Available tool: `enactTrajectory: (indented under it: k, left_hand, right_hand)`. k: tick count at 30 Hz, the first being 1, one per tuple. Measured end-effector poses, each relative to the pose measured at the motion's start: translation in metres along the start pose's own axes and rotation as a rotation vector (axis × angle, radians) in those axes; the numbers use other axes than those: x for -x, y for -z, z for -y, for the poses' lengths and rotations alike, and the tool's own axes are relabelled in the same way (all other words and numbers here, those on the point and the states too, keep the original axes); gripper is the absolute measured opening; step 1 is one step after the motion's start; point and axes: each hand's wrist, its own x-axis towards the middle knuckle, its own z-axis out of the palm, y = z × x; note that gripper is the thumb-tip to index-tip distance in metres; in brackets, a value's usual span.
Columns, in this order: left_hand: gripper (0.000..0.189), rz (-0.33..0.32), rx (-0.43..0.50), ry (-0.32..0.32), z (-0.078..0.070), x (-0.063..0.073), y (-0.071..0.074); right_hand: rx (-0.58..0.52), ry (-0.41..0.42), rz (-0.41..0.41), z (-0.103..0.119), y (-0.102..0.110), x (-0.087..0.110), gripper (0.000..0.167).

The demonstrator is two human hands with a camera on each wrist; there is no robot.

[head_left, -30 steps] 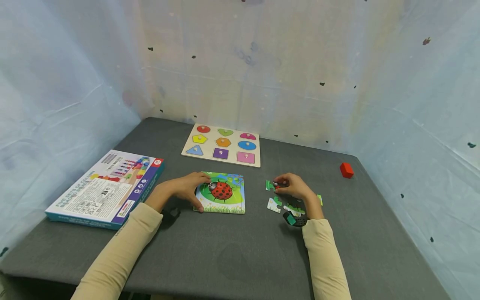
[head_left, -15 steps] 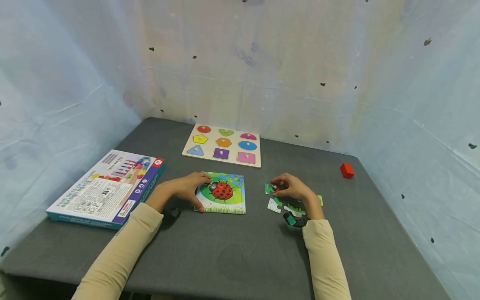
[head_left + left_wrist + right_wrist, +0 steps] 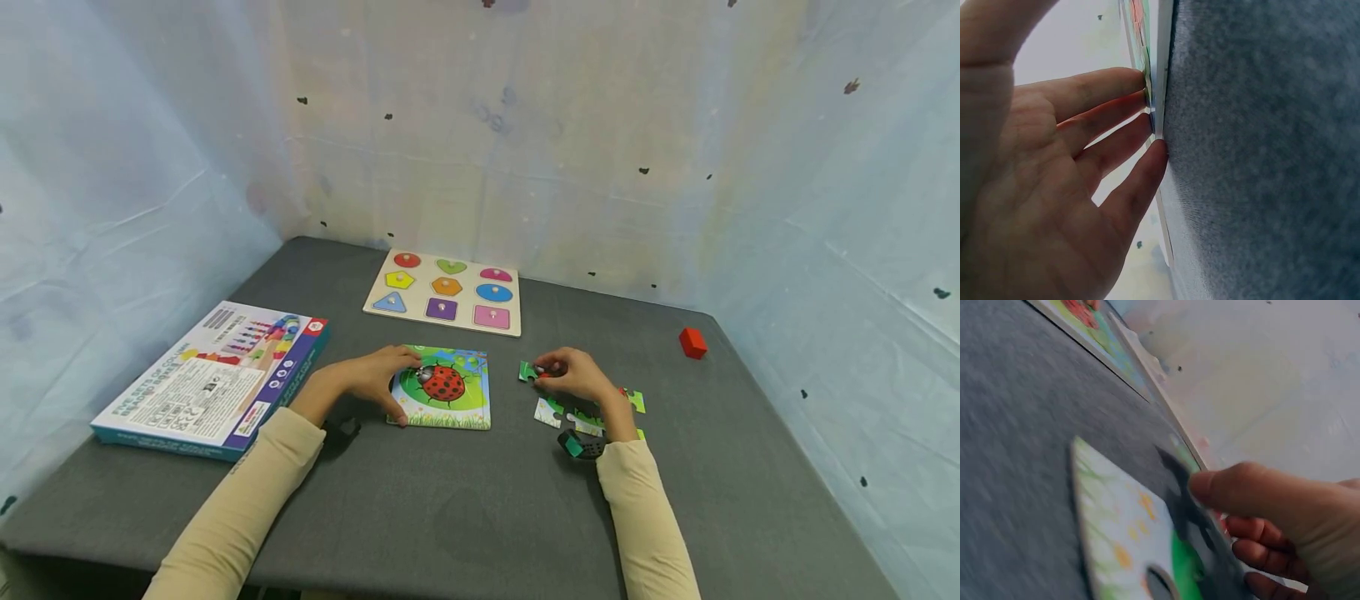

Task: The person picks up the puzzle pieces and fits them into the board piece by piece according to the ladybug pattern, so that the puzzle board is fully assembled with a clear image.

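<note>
A square ladybug puzzle board (image 3: 472, 392) lies mid-table. My left hand (image 3: 375, 380) rests at its left side, thumb by the lower left corner and fingers over the left part. In the left wrist view, extended fingers (image 3: 1100, 90) touch the edge of the board. Right of the board, my right hand (image 3: 581, 375) pinches a green jigsaw piece (image 3: 527, 372) with some red and black on it, low over the table. Closer to me lies a white and green jigsaw piece (image 3: 547, 412), seen large with yellow flowers in the right wrist view. My right hand and wrist partly hide other pieces (image 3: 636, 401).
A shape peg puzzle (image 3: 420, 304) lies behind the ladybug board. To the left is a large flat toy box (image 3: 202, 375), beside my left forearm. A red block (image 3: 693, 342) sits at the far right. Pale sheeting (image 3: 480, 167) walls in the back and sides.
My right hand has shifted left with the pinched jigsaw piece, toward the ladybug board, uncovering more of the pieces by its wrist. My left hand stays in place on the board.
</note>
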Motion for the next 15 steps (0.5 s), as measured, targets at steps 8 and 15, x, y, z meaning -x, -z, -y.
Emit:
enactTrajectory:
  k: [8, 15]
  left_hand:
    - [0.096, -0.015, -0.010, -0.032, 0.001, 0.000, 0.000]
    - [0.094, -0.019, 0.004, -0.016, 0.002, 0.000, -0.001]
  right_hand:
    - [-0.027, 0.109, -0.086, 0.025, -0.013, -0.013, 0.037]
    - [-0.057, 0.163, -0.133, 0.053, -0.030, -0.024, 0.035]
